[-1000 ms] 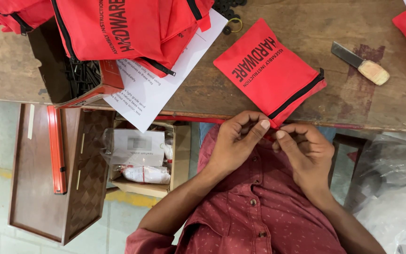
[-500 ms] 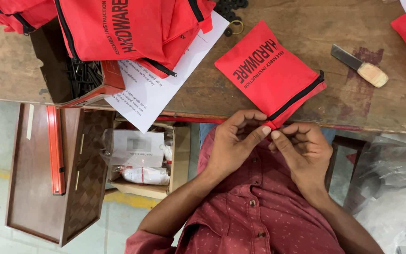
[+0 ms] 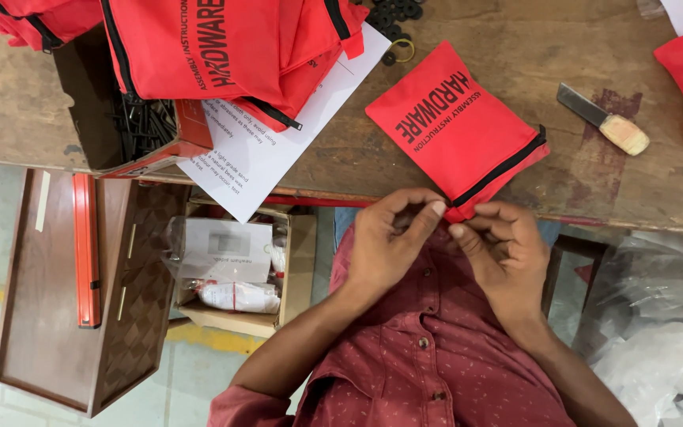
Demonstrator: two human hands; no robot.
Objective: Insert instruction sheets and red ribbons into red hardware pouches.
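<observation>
you're sitting at a small workshop or packing bench, and most of what lies around you says so. the wooden table (image 3: 341,170) is worn, scratched and stained, with red paint along its front edge. red zip pouches (image 3: 223,47) lie heaped at its far side, all of one kind, and one more red pouch (image 3: 452,126) lies flat near you. loose black washers (image 3: 393,16) sit scattered beside a printed sheet (image 3: 258,158), a box of black screws (image 3: 148,126) stands open, and a putty knife (image 3: 604,121) rests on the wood. under the bench there's a cardboard box (image 3: 231,269) of wrapped supplies (and crumpled clear plastic (image 3: 658,332) to your right).
</observation>
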